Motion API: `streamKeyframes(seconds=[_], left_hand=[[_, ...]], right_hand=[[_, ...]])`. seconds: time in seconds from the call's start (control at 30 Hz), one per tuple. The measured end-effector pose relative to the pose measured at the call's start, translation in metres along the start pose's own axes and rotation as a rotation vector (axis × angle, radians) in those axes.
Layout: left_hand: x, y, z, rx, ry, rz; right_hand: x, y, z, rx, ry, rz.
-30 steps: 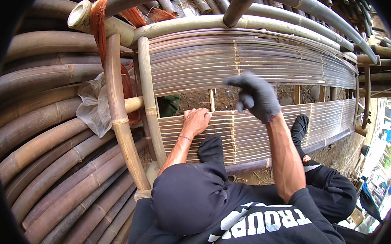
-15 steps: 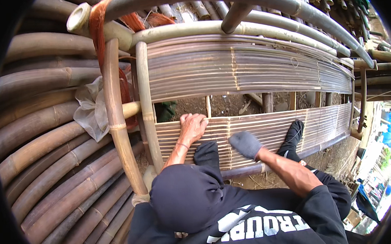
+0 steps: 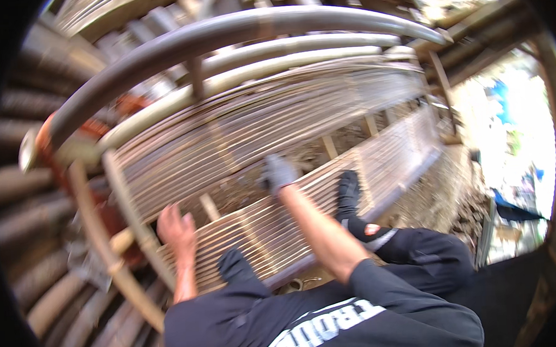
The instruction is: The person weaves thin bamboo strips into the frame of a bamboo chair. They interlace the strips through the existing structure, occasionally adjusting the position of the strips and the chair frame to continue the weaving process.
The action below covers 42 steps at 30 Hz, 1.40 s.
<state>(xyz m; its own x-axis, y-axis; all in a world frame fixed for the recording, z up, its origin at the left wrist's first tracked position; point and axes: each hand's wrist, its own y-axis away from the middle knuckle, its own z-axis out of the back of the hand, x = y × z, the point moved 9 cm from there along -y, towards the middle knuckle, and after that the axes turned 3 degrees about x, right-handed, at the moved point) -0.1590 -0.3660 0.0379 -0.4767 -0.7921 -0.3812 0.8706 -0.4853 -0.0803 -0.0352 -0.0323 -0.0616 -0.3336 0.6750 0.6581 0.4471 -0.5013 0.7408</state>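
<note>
A bench-like bamboo frame holds two panels of thin slats, a far slatted panel [image 3: 182, 147] and a near slatted panel [image 3: 299, 217], with a gap between them. My bare left hand [image 3: 177, 232] is by the left end of the gap, at the near panel's upper edge. Its fingers look extended and slightly apart, with nothing visible in them. My right hand [image 3: 279, 173], in a grey glove, reaches into the gap near the far panel's lower edge. Motion smears its fingers. My dark-covered feet, a left foot [image 3: 238, 270] and a right foot [image 3: 349, 193], rest on the near panel.
A thick curved bamboo rail [image 3: 245, 25] arches along the far side. Stacked bamboo poles [image 3: 35, 224] lie at the left, beside an upright bamboo post [image 3: 109, 258] and a crumpled clear plastic bag [image 3: 86, 262]. Short crosspieces [image 3: 209, 206] span the gap.
The view has swung, so the bench appears tilted. My right hand has moved from above the near slats forward to the gap. The left hand stays near the left end.
</note>
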Motion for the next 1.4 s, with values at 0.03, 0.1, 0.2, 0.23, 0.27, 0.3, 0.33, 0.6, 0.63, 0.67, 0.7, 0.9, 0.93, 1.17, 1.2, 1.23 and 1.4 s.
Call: streamKeyframes(seconds=[0.03,0.1,0.2,0.23,0.27,0.3,0.33,0.6,0.63,0.67,0.7,0.9,0.93,1.17,1.2,1.23,1.4], left_hand=[[-0.002,0.002,-0.003,0.002,0.005,-0.011],[0.002,0.005,0.004,0.005,-0.006,0.013],[0.007,0.012,0.009,0.076,0.024,0.038],[0.002,0.012,0.009,0.032,0.072,0.001],[0.001,0.013,0.003,0.095,0.067,-0.014],[0.002,0.015,-0.003,0.156,0.060,-0.026],[0.004,0.015,-0.010,0.216,0.053,-0.035],[0.028,-0.011,-0.023,0.264,0.241,0.113],[0.030,-0.011,-0.026,0.295,0.253,0.125],[0.028,-0.012,-0.030,0.323,0.268,0.139],[0.027,-0.012,-0.033,0.351,0.285,0.152],[0.033,-0.011,-0.019,0.368,0.346,0.139],[0.033,-0.011,-0.018,0.367,0.354,0.131],[0.030,-0.008,-0.029,0.515,0.359,0.239],[0.024,-0.006,-0.031,0.534,0.371,0.223],[0.017,-0.004,-0.034,0.550,0.385,0.210],[0.021,-0.003,-0.001,0.294,0.334,0.071]], right_hand=[[-0.002,-0.004,0.007,-0.019,0.007,0.065],[-0.003,0.009,-0.002,-0.107,-0.107,0.078],[0.002,0.049,-0.008,-0.225,-0.222,-0.010],[0.002,0.059,-0.001,-0.293,-0.187,-0.027],[0.001,0.067,0.001,-0.286,-0.174,-0.023],[0.001,0.074,0.005,-0.275,-0.159,-0.021],[0.003,0.078,0.009,-0.263,-0.141,-0.019],[0.143,0.112,-0.020,-0.189,1.452,1.159],[0.139,0.106,-0.022,-0.090,1.523,1.163],[0.138,0.099,-0.025,0.010,1.596,1.167],[0.139,0.093,-0.026,0.089,1.642,1.194],[0.113,0.068,-0.020,0.079,1.940,0.555],[0.110,0.070,-0.020,0.121,1.965,0.487],[0.122,0.079,-0.006,0.140,1.905,0.306],[0.120,0.079,0.002,0.099,1.829,0.385],[0.115,0.075,0.015,0.061,1.754,0.463],[0.110,0.087,-0.031,0.350,2.082,0.678]])
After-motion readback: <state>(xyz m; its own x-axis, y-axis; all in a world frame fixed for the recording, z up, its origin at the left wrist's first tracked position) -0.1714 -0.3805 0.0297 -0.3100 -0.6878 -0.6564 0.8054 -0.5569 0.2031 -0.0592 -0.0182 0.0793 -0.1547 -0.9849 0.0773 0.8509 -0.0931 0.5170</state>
